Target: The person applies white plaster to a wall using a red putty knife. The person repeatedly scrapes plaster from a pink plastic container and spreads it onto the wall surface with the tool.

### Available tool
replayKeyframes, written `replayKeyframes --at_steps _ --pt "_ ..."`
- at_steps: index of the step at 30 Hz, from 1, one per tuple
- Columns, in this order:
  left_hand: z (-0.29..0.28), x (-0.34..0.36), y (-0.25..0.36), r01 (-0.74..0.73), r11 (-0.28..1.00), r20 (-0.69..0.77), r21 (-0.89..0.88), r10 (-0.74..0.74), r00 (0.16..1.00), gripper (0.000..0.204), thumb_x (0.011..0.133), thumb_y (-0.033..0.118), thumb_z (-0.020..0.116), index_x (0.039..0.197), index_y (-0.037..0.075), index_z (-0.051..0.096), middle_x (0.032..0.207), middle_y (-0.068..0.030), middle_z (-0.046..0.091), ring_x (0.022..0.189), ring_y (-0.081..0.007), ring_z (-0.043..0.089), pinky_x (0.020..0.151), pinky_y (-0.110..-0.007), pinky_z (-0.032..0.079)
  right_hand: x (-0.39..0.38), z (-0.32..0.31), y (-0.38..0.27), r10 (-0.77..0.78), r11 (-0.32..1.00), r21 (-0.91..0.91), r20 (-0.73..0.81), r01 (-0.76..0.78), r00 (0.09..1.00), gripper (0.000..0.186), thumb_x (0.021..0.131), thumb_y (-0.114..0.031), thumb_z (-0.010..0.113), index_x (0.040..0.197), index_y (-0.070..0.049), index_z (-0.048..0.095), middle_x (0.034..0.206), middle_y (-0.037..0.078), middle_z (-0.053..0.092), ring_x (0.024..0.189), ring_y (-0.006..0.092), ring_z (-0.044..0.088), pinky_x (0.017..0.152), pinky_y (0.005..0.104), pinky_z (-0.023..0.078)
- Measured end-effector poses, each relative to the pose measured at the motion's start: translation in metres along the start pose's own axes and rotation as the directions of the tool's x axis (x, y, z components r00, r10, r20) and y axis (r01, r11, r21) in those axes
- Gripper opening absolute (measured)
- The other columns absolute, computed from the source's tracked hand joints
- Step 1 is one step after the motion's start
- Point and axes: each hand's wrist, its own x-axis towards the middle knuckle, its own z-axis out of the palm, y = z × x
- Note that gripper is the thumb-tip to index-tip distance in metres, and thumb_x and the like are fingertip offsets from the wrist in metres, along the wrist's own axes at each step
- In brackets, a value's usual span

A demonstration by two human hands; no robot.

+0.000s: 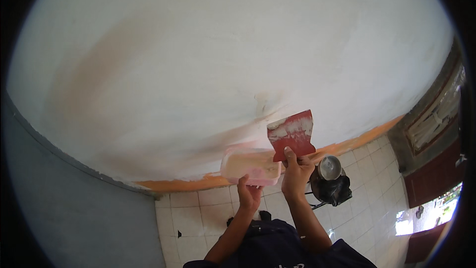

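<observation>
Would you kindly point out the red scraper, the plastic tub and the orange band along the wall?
Red scraper (293, 132): head view, middle of its blade.
Plastic tub (270, 181): head view, lower right edge.
Orange band (183, 185): head view, left stretch.

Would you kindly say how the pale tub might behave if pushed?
The tub looks like thin plastic, so it may flex slightly. It is probably light, since the left hand seems to support it alone. Gripped near one edge, it might tip.

Scraper (294, 138) red, smeared greyish-white; tub (269, 181) pale pink; wall (238, 45) off-white.
</observation>
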Motion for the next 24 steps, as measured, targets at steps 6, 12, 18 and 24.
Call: replayKeyframes --at_steps 6,12,18,24 --pt "-0.019 -0.018 0.012 0.0 1.0 -0.062 0.019 0.002 0.998 0.044 0.082 0.033 0.06 0.117 0.008 0.05 0.113 -0.0088 0.056 0.109 -0.0247 0.053 0.093 -0.044 0.043 -0.004 0.026 0.026 -0.504 0.791 -0.409 -0.016 0.455 0.863 0.016 0.088 -0.001 0.06 0.101 0.008 0.065 0.09 0.01 0.067 0.075 0.0136 0.062 0.071 0.0255 0.05" --pt "-0.059 -0.027 0.037 -0.03 0.999 -0.135 0.018 0.032 0.99 0.042 0.081 0.034 0.062 0.113 0.009 0.051 0.109 -0.0069 0.057 0.105 -0.0223 0.054 0.091 -0.043 0.043 -0.006 0.082 0.055 -0.762 0.352 -0.64 0.227 0.682 0.607 0.035 0.077 0.004 0.066 0.111 0.01 0.06 0.113 0.029 0.061 0.095 0.0359 0.067 0.065 0.033 0.057" --pt "-0.083 -0.046 0.079 -0.117 0.993 -0.162 0.032 0.121 0.979 0.041 0.082 0.03 0.061 0.115 0.01 0.05 0.108 -0.0068 0.058 0.103 -0.0223 0.056 0.09 -0.041 0.045 -0.032 0.133 0.075 -0.743 0.329 -0.692 0.23 0.643 0.628 0.039 0.072 0.001 0.068 0.109 0.01 0.06 0.107 0.03 0.062 0.08 0.033 0.069 0.057 0.0328 0.056" --pt "-0.119 -0.063 0.088 -0.092 0.996 -0.096 0.001 0.091 0.991 0.039 0.082 0.025 0.061 0.116 0.01 0.05 0.111 -0.0055 0.057 0.105 -0.0204 0.054 0.086 -0.039 0.047 -0.089 0.144 0.079 -0.702 0.484 -0.561 0.209 0.671 0.681 0.039 0.072 0.001 0.067 0.109 0.007 0.06 0.104 0.027 0.064 0.068 0.0278 0.069 0.058 0.0322 0.056"
